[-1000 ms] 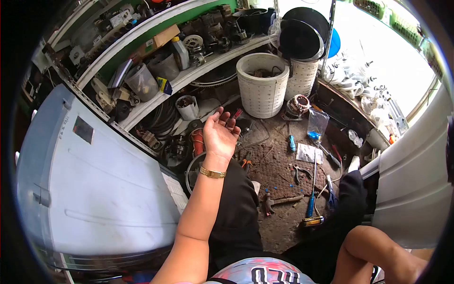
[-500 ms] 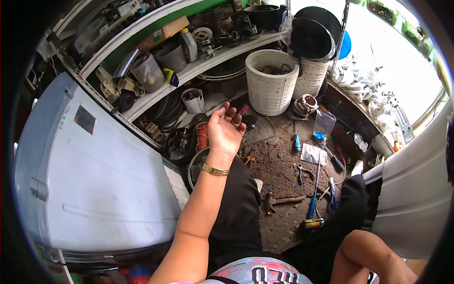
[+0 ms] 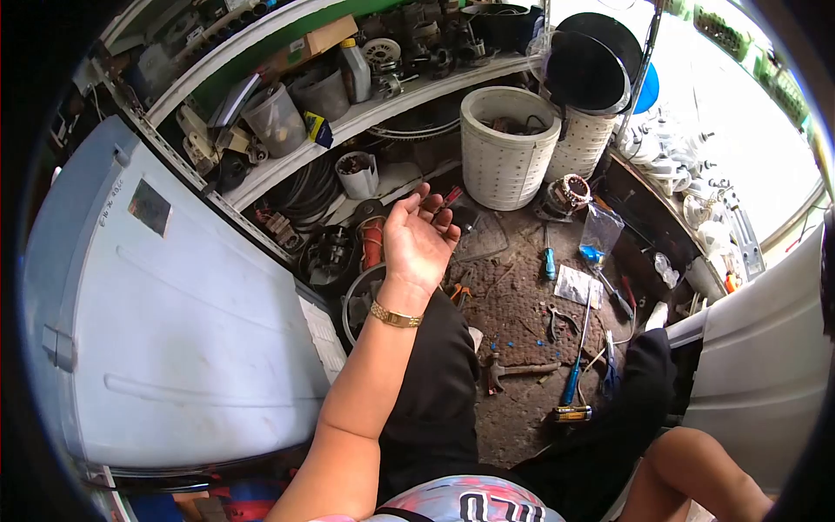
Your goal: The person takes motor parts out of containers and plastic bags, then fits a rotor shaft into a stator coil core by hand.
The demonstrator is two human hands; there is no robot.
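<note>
My left hand [image 3: 420, 239] is raised over my leg, palm up, with its fingers loosely curled and apart. No object lies in its palm. A gold-coloured watch [image 3: 397, 316] is on that wrist. A small red item [image 3: 452, 197] shows just beyond the fingertips; I cannot tell whether it touches them. Below and to the right, on the floor, lie a hammer [image 3: 522, 370], pliers [image 3: 562, 324], a blue-handled screwdriver [image 3: 574, 378] and a battery [image 3: 572, 413]. My right arm bends at the lower right, and its hand is out of view.
A white perforated tub [image 3: 509, 161] stands ahead, beside a motor stator with copper windings [image 3: 570, 193]. Shelves [image 3: 365, 113] of parts run along the back. A pale blue panel [image 3: 200, 322] is at the left, and a white appliance body [image 3: 757, 348] at the right. A clear plastic bag [image 3: 600, 230] sits near the stator.
The view has shifted slightly, so the shelves and tub appear a little farther right. My left hand keeps nearly the same pose.
</note>
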